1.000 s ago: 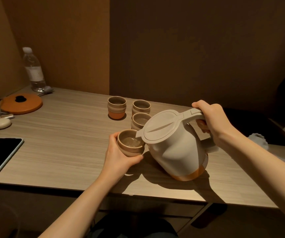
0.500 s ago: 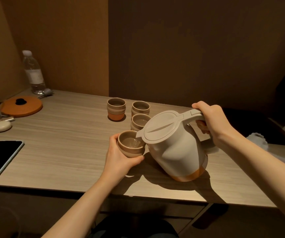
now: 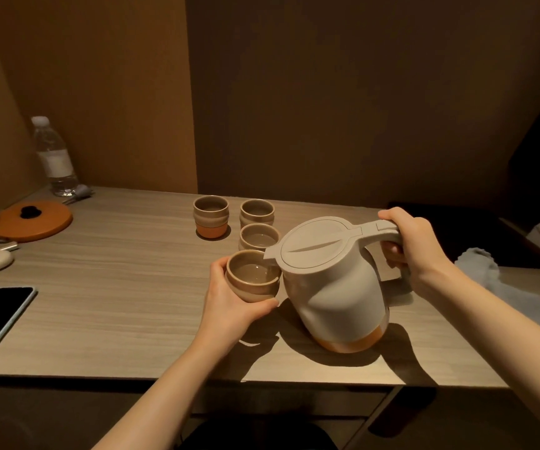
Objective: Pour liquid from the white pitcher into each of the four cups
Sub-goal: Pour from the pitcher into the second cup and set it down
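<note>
I am holding the cup in my left hand, with the fingers curled around its far side and the thumb pressing on the near side, and the cup is leaning a little toward the white pitcher. I think the first danger is here: the cup seems to be lifted or tipped off the wooden table, and there is already clear liquid shining inside, so if my left hand is shaking or the pour is coming too fast, it may be running over the rim onto my fingers. The spout is sitting just over the right edge of this cup, nearly touching it, so a small slip to the side could be sending the stream between cup and pitcher. Behind it, a second cup is standing very near the spout and is also showing liquid, and two more cups, the one with the orange base and the plain one, are waiting farther back; I cannot tell if these two are filled. I judge they are close enough that swinging the pitcher could be knocking them. My right hand is gripping the handle at the far right, fingers wrapped under and thumb on top, and the pitcher body is hanging to the left of this grip, tilted, with its orange base seeming to touch the table only at one edge. The weight is sitting away from my wrist, so I think the tilt could be growing faster than I want.
</note>
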